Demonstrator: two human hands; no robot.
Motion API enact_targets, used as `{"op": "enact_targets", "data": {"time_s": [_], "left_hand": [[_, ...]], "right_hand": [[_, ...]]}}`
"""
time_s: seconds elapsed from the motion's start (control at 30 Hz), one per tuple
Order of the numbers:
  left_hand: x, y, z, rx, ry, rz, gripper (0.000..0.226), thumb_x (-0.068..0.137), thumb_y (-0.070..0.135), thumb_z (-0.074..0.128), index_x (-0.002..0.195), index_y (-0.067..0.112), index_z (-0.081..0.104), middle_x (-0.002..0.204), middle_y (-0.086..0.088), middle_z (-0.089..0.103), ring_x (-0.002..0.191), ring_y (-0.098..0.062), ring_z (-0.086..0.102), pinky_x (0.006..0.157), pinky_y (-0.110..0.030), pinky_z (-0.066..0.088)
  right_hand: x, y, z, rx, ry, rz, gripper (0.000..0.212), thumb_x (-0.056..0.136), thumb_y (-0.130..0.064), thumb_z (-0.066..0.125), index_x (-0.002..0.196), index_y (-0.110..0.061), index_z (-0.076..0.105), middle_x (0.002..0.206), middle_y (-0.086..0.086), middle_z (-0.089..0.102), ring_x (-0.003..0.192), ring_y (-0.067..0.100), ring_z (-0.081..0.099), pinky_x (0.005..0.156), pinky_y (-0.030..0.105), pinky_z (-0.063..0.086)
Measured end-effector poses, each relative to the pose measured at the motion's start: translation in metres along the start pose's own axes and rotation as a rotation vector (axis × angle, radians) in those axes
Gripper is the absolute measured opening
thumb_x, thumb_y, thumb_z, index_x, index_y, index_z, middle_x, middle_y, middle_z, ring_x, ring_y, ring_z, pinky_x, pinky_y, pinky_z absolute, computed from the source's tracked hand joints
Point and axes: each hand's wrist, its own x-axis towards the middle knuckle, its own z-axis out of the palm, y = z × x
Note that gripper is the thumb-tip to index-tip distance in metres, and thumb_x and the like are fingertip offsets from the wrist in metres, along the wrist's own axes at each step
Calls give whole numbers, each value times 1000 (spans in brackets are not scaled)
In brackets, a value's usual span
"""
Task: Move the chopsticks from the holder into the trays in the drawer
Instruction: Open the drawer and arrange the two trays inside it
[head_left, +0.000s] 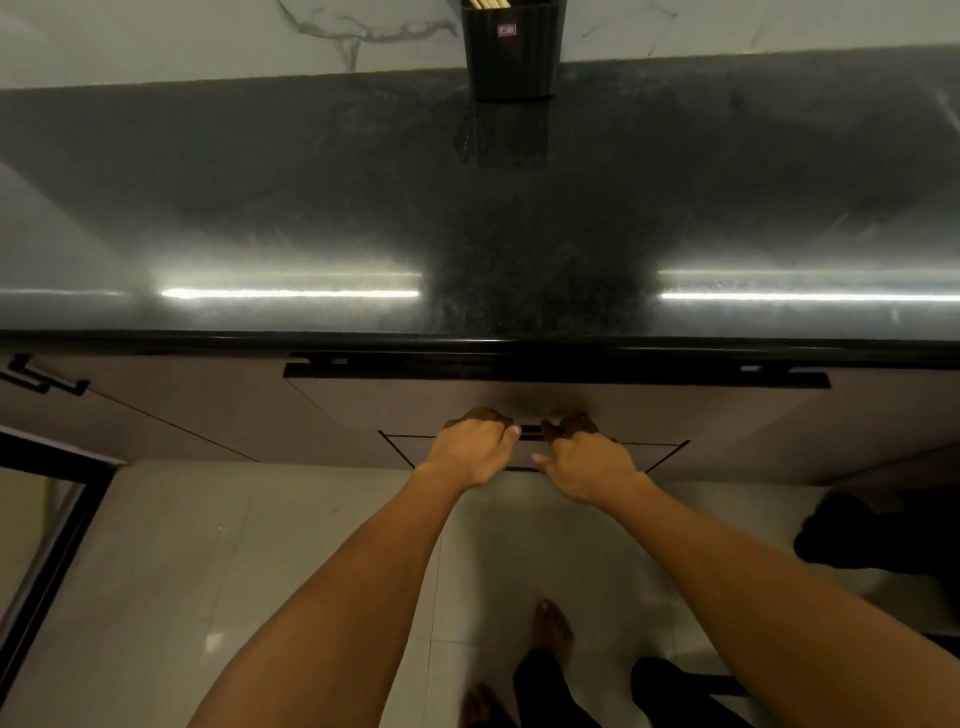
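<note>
Black holder (511, 52) with the chopsticks (485, 4) stands at the surface's (311, 208) far edge. My left hand (475, 449) and right hand (584, 457) curl closed on the drawer (675, 415) handle (530, 431); jerking could jolt unseen trays inside.
</note>
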Motion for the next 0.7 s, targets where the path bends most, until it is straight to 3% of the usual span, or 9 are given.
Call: {"op": "enact_targets", "data": {"time_s": [0.13,0.3,0.4,0.63,0.7], "left_hand": [[-36,0,12,13,27,22,43,100,40,27,89,17,62,99,-7,62,90,-24,60,83,-39,47],[-87,8,29,-24,-42,16,48,100,41,27,95,12,65,108,-14,65,99,-28,60,94,-43,46],[-120,13,37,-21,-119,4,52,100,43,25,94,11,65,105,-16,67,99,-30,61,96,-44,45],[-175,22,64,19,-269,-45,78,94,63,10,121,12,63,123,-18,63,115,-33,56,103,-48,41],[-189,24,71,14,-300,-53,82,92,66,7,123,13,62,125,-18,62,116,-32,56,103,-47,41]], "right_hand": [[-26,-5,25,-21,-14,-9,70,94,-62,25,152,-26,10,160,7,13,147,28,10,113,52,27],[-71,-14,60,-18,-45,2,72,93,-62,26,152,-26,5,162,3,4,148,24,-4,115,54,21],[-102,-22,80,1,-74,17,73,93,-62,26,153,-25,3,162,5,1,149,24,-3,116,53,21],[-160,-37,118,-48,-121,27,71,94,-60,27,153,-28,2,162,4,4,149,24,1,114,50,25],[-172,-40,125,-52,-135,30,70,94,-60,27,152,-29,5,162,4,7,148,25,10,114,49,28]]}}
